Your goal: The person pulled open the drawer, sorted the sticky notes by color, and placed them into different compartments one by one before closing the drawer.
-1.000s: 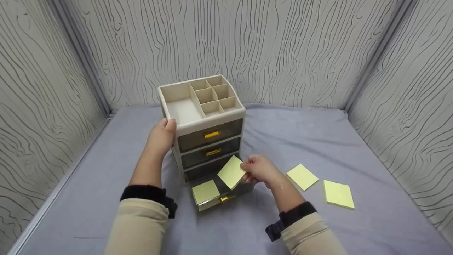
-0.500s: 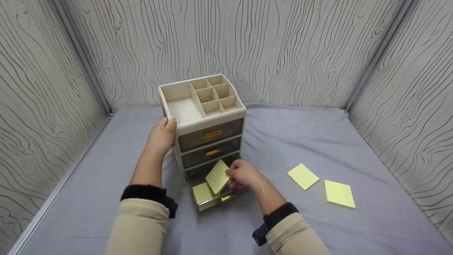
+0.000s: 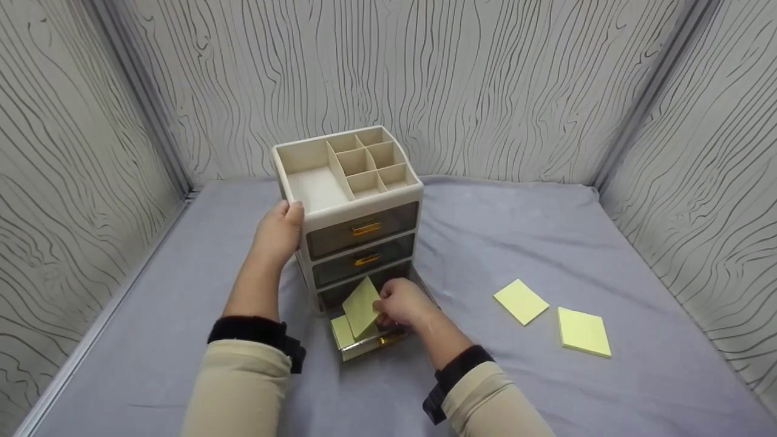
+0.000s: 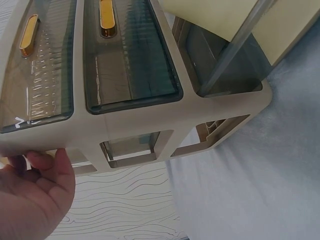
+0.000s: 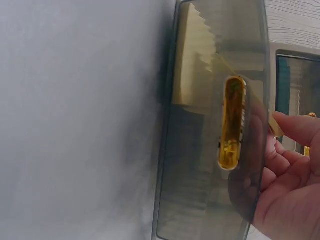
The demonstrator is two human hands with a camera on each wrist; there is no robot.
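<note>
A cream drawer organizer (image 3: 364,205) stands on the cloth with its bottom drawer (image 3: 364,346) pulled out. My left hand (image 3: 278,233) grips the organizer's left side near the top; in the left wrist view the fingers of that hand (image 4: 37,192) curl into an opening in the side frame. With thumb and fingers, my right hand (image 3: 403,303) pinches a yellow sticky note pad (image 3: 362,306), tilted over the drawer. Another yellow pad (image 3: 342,332) lies in the drawer's left part. Through the smoky drawer front (image 5: 200,150), the right wrist view shows fingers behind it.
Two more yellow pads lie on the cloth to the right, a nearer one (image 3: 584,331) and a farther one (image 3: 521,301). Two upper drawers (image 3: 364,230) are closed. Divided compartments (image 3: 370,161) top the organizer. Wood-patterned walls (image 3: 388,73) surround the grey cloth (image 3: 485,243).
My right hand has moved left and lower into the open drawer, carrying the pad, which now stands more steeply and partly covers the one inside. My left hand stays in place.
</note>
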